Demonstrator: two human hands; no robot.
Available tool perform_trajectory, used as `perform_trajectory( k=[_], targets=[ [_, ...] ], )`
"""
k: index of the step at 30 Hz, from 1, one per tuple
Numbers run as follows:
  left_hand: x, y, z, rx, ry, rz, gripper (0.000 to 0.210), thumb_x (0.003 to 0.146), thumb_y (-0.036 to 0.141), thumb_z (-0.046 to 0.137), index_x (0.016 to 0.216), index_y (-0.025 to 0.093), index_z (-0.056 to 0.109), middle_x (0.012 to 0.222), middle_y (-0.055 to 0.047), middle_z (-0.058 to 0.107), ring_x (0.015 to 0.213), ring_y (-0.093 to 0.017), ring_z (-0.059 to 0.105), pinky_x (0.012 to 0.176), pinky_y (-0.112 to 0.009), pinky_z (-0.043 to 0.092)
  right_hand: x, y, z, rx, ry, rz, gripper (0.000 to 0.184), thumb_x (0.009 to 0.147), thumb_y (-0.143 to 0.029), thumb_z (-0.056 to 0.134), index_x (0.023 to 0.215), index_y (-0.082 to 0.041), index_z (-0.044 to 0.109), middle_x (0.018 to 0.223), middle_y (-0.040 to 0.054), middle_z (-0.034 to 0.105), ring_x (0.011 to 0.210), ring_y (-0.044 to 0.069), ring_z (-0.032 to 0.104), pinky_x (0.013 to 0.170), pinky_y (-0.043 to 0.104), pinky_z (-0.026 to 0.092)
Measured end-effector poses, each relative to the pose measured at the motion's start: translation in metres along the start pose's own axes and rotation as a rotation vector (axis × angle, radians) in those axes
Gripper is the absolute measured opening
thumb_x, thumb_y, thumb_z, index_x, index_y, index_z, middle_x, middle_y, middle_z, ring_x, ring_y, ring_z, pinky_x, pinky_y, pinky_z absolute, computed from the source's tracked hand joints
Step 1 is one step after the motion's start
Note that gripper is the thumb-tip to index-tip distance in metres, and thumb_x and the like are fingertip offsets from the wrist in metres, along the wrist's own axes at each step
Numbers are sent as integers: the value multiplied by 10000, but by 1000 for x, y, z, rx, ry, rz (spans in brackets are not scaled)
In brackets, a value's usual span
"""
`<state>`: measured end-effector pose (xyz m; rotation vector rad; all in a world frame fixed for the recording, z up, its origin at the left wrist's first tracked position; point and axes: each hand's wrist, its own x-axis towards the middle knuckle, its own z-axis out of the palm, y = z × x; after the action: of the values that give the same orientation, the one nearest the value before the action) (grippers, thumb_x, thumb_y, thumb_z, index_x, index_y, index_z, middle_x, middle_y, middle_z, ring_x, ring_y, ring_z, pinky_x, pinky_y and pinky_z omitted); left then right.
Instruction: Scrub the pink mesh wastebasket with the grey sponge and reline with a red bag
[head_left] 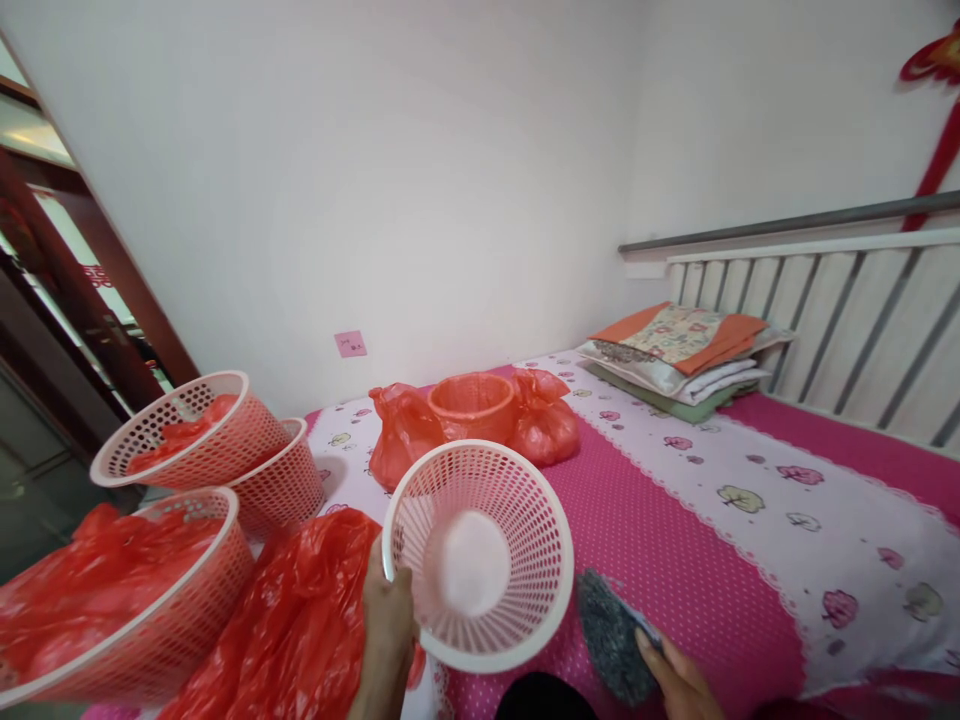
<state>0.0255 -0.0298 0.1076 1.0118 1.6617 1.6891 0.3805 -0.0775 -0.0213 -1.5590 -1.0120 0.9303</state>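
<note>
Your left hand [391,605] was closed on the rim of the pink perforated plastic basket [476,565] at about 8 o'clock. Your right hand [675,672] gripped a dark grey, fuzzy brush-like piece [611,640] along its pale edge, thumb on top, at the basket's 4 o'clock.

The basket was near the middle of your view, over the bed [675,520]. Its open mouth faced you, and its long axis ran almost straight away from you to the round base. The fuzzy piece lay with its long axis from 11 to 5 o'clock.

Your left forearm slanted from the bottom edge toward 1 o'clock; your right hand pointed toward 10. A crumpled red plastic bag [300,590] lay just beyond your left wrist, at the basket's 8 o'clock. A red-wrapped basket [474,400] stood at 12, and stacked cushions [686,345] lay at 2.
</note>
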Motion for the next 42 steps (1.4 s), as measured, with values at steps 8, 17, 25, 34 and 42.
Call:
perform_trajectory(
  k=[8, 17, 25, 34, 42],
  targets=[
    [-2, 10, 5, 77, -6, 97, 586, 679, 169, 545, 1255, 186, 647, 1259, -114, 729, 1216, -290, 654, 1097, -425, 488, 19, -7, -8, -37, 142, -69, 661, 665, -711, 604, 1051, -210, 797, 1030, 123, 821, 1105, 374, 735, 948, 409, 610],
    [40, 6, 7, 128, -68, 75, 496, 649, 173, 590, 1135, 150, 688, 1028, -84, 752, 1010, -274, 706, 950, -429, 564, 26, -6, -26, 16, 120, -4, 690, 660, -743, 613, 1033, -188, 784, 1099, 131, 817, 1129, 365, 733, 1005, 421, 581],
    [2, 7, 2, 79, -206, 162, 552, 711, 272, 596, 1246, 163, 677, 1270, -139, 731, 1238, -333, 652, 1108, -493, 482, 26, -10, -29, 334, 174, 154, 667, 717, -689, 678, 1156, -189, 728, 1060, 120, 817, 1078, 347, 754, 878, 422, 635],
    [-15, 12, 11, 74, -206, 190, 576, 764, 346, 607, 1308, 171, 672, 1366, -157, 701, 1335, -338, 608, 1168, -492, 443, 63, -135, -7, 550, 192, -47, 595, 764, -589, 716, 1187, -172, 695, 1077, 119, 806, 1000, 290, 765, 793, 331, 635],
    [-16, 5, 9, 143, -214, 215, 595, 731, 291, 593, 1309, 179, 675, 1374, -140, 705, 1350, -335, 598, 1195, -492, 420, 64, -233, 55, 499, -252, -571, 447, 979, -463, 483, 1266, -206, 710, 1314, 97, 743, 1242, 282, 676, 1095, 458, 517]
  ],
)
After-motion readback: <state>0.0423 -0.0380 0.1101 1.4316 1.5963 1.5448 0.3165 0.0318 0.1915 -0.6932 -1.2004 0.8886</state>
